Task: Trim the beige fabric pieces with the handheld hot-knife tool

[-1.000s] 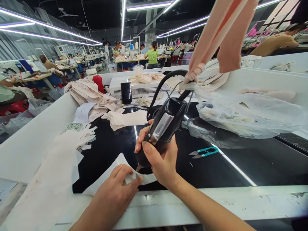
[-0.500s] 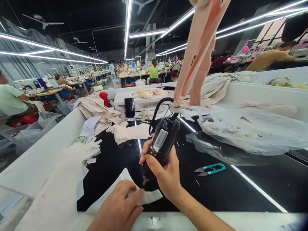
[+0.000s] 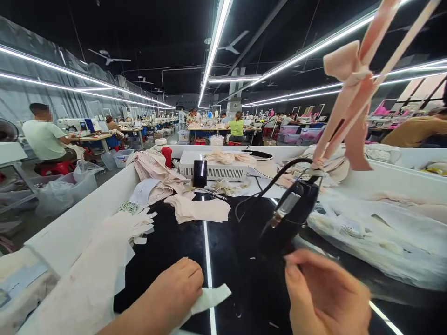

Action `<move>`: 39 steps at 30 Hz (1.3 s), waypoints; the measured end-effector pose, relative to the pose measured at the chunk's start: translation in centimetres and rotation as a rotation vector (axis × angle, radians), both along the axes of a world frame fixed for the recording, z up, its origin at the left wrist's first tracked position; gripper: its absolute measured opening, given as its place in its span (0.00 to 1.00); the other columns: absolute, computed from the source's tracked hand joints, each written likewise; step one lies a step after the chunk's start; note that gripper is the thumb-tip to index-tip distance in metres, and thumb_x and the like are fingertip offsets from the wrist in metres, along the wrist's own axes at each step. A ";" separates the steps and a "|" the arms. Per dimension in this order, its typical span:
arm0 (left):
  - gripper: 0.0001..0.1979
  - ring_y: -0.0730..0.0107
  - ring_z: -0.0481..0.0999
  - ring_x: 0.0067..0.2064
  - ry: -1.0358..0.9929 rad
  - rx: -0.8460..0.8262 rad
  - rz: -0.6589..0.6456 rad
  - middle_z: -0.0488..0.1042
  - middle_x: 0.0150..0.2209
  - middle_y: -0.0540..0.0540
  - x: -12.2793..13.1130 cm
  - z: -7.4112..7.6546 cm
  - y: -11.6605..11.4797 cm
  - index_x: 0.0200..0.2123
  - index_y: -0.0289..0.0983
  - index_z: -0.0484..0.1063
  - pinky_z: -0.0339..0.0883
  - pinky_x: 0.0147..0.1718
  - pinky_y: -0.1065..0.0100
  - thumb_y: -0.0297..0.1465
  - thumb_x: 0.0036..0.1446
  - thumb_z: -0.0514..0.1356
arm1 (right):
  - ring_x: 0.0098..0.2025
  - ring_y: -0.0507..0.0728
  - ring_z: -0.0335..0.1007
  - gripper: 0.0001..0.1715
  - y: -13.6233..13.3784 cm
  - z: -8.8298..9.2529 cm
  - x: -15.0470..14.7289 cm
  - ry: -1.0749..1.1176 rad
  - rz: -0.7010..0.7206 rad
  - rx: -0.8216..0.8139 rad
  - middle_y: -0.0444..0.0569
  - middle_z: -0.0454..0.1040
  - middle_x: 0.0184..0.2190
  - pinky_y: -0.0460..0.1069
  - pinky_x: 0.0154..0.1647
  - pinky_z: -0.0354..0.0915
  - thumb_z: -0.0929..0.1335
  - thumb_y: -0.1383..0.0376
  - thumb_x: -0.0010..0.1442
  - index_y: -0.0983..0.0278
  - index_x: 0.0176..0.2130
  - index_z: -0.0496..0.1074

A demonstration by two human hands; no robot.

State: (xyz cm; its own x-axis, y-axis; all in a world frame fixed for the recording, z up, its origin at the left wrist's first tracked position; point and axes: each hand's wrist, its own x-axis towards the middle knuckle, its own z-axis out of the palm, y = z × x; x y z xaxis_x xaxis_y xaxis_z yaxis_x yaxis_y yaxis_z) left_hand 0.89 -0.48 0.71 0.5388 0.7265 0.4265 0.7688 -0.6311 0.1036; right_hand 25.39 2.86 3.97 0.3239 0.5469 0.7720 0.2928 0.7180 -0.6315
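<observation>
My left hand (image 3: 181,286) is closed around a pale fabric strip (image 3: 212,298), whose free end sticks out to the right over the black tabletop (image 3: 237,274). To the right, my right hand (image 3: 324,293) is raised with loosely curled fingers. Its thumb and forefinger tips look close together, and I see nothing held between them. Just beyond that hand, a black corded handheld tool (image 3: 296,204) with a metal plate hangs tilted from knotted pink fabric strips (image 3: 345,111). Whatever lies beneath my right hand is hidden.
Stacked pale fabric pieces (image 3: 199,209) lie ahead, with a larger fabric pile (image 3: 157,174) behind-left. A phone (image 3: 200,173) leans against a white vented box (image 3: 226,170). A clear plastic bag (image 3: 370,232) fills the right. Low white walls (image 3: 80,209) flank the table.
My right hand has let go of the black tool and moved right and down. The tool now hangs by itself farther right in view. My left hand still holds the strip; the view has shifted.
</observation>
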 end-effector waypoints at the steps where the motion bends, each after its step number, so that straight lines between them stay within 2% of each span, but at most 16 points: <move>1: 0.10 0.66 0.76 0.36 0.010 -0.050 0.017 0.74 0.35 0.50 -0.1 0.3 0.2 0.35 0.39 0.67 0.71 0.36 0.67 0.19 0.65 0.60 | 0.35 0.59 0.76 0.04 -0.5 -0.7 0.2 -0.124 0.109 -0.050 0.48 0.76 0.34 0.53 0.40 0.74 0.72 0.63 0.65 0.56 0.43 0.76; 2: 0.09 0.65 0.76 0.35 -0.017 -0.117 0.039 0.74 0.34 0.50 -0.2 0.7 0.4 0.35 0.39 0.66 0.70 0.35 0.67 0.20 0.66 0.58 | 0.33 0.59 0.76 0.03 -0.9 -1.3 0.1 -0.270 0.245 -0.129 0.47 0.77 0.33 0.51 0.37 0.74 0.71 0.62 0.67 0.56 0.41 0.77; 4: 0.09 0.65 0.74 0.33 -0.160 -0.255 0.087 0.73 0.32 0.50 -0.4 1.9 1.0 0.35 0.40 0.66 0.67 0.34 0.67 0.22 0.68 0.55 | 0.34 0.58 0.77 0.08 -1.3 -2.3 -0.7 -0.499 0.472 -0.329 0.47 0.79 0.33 0.50 0.36 0.73 0.68 0.59 0.70 0.55 0.39 0.79; 6: 0.08 0.65 0.74 0.33 -0.326 -0.343 0.109 0.72 0.31 0.51 -0.5 3.2 1.8 0.36 0.40 0.66 0.65 0.34 0.67 0.26 0.70 0.53 | 0.36 0.59 0.77 0.11 -1.2 -2.9 -2.3 -0.592 0.585 -0.524 0.47 0.81 0.35 0.51 0.38 0.73 0.68 0.55 0.69 0.55 0.40 0.79; 8: 0.07 0.66 0.74 0.32 -0.456 -0.389 0.112 0.72 0.31 0.51 -0.5 4.4 2.7 0.36 0.40 0.66 0.64 0.34 0.68 0.29 0.70 0.53 | 0.36 0.59 0.75 0.14 -0.7 -3.2 -4.2 -0.566 0.646 -0.669 0.47 0.81 0.36 0.50 0.35 0.71 0.70 0.51 0.67 0.57 0.42 0.79; 10: 0.06 0.67 0.74 0.32 -0.563 -0.420 0.114 0.73 0.30 0.52 -0.6 5.2 3.7 0.38 0.40 0.68 0.64 0.33 0.69 0.32 0.69 0.53 | 0.33 0.58 0.72 0.19 0.1 -3.2 -6.1 -0.461 0.756 -0.753 0.47 0.80 0.34 0.49 0.33 0.68 0.71 0.48 0.64 0.60 0.40 0.78; 12: 0.07 0.68 0.74 0.32 -0.662 -0.441 0.120 0.73 0.29 0.53 -1.0 5.6 4.8 0.42 0.40 0.70 0.64 0.32 0.70 0.34 0.67 0.55 | 0.32 0.56 0.70 0.25 1.1 -2.9 -7.6 -0.329 0.891 -0.789 0.47 0.78 0.33 0.49 0.34 0.67 0.70 0.43 0.62 0.62 0.36 0.76; 14: 0.11 0.68 0.74 0.31 -0.749 -0.449 0.139 0.73 0.29 0.53 -1.6 5.7 5.9 0.46 0.38 0.71 0.65 0.32 0.70 0.37 0.65 0.56 | 0.32 0.56 0.69 0.29 2.3 -2.4 -8.4 -0.257 0.955 -0.794 0.47 0.77 0.31 0.50 0.34 0.67 0.69 0.40 0.61 0.64 0.35 0.75; 17: 0.16 0.69 0.74 0.30 -0.867 -0.453 0.192 0.73 0.29 0.52 -3.0 5.7 7.7 0.49 0.37 0.72 0.66 0.31 0.70 0.40 0.62 0.59 | 0.32 0.56 0.70 0.29 4.9 -1.5 -8.4 -0.261 0.891 -0.767 0.47 0.78 0.30 0.50 0.34 0.67 0.69 0.40 0.60 0.64 0.35 0.76; 19: 0.18 0.70 0.73 0.29 -0.929 -0.456 0.235 0.72 0.28 0.53 -3.7 5.9 9.0 0.49 0.37 0.73 0.66 0.30 0.71 0.41 0.61 0.61 | 0.33 0.56 0.71 0.26 7.2 -0.9 -7.9 -0.270 0.812 -0.730 0.46 0.78 0.31 0.50 0.36 0.66 0.69 0.43 0.59 0.64 0.37 0.77; 22: 0.17 0.70 0.74 0.31 -0.985 -0.454 0.295 0.72 0.30 0.53 -4.2 6.6 11.3 0.50 0.37 0.74 0.70 0.31 0.70 0.40 0.62 0.62 | 0.30 0.56 0.69 0.21 11.1 0.2 -6.9 -0.292 0.659 -0.665 0.43 0.74 0.26 0.50 0.33 0.64 0.69 0.48 0.59 0.63 0.38 0.79; 27: 0.14 0.66 0.79 0.39 -0.972 -0.434 0.401 0.77 0.43 0.46 -4.0 7.2 15.5 0.54 0.36 0.74 0.77 0.39 0.63 0.37 0.70 0.63 | 0.25 0.56 0.68 0.16 16.9 1.0 -5.2 -0.349 0.424 -0.595 0.41 0.70 0.24 0.51 0.32 0.65 0.66 0.56 0.62 0.63 0.42 0.77; 31: 0.17 0.58 0.80 0.50 -0.891 -0.450 0.492 0.75 0.55 0.41 -3.9 6.1 17.9 0.58 0.36 0.72 0.78 0.47 0.54 0.38 0.71 0.64 | 0.34 0.56 0.74 0.13 19.7 0.4 -4.8 -0.443 0.279 -0.590 0.45 0.76 0.34 0.54 0.40 0.72 0.67 0.58 0.70 0.64 0.46 0.76; 35: 0.18 0.56 0.79 0.52 -0.776 -0.437 0.570 0.75 0.57 0.40 -4.4 4.9 18.8 0.59 0.36 0.72 0.77 0.50 0.51 0.38 0.71 0.64 | 0.46 0.58 0.78 0.16 20.9 -0.3 -5.2 -0.593 0.225 -0.619 0.51 0.78 0.49 0.57 0.49 0.76 0.70 0.57 0.71 0.65 0.52 0.75; 39: 0.18 0.56 0.79 0.53 -0.654 -0.431 0.630 0.74 0.57 0.40 -5.2 4.0 19.0 0.59 0.37 0.72 0.77 0.51 0.51 0.38 0.71 0.64 | 0.50 0.60 0.78 0.17 21.5 -0.8 -5.8 -0.741 0.200 -0.631 0.53 0.77 0.54 0.59 0.51 0.77 0.70 0.58 0.71 0.64 0.55 0.74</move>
State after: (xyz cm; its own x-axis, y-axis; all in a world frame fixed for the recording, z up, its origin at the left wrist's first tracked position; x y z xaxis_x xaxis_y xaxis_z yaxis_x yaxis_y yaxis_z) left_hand -4.28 18.49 4.72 -0.2434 0.9606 0.1344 0.6600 0.0625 0.7487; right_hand 19.54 24.37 3.13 -0.2658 0.9190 0.2911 0.6777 0.3929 -0.6216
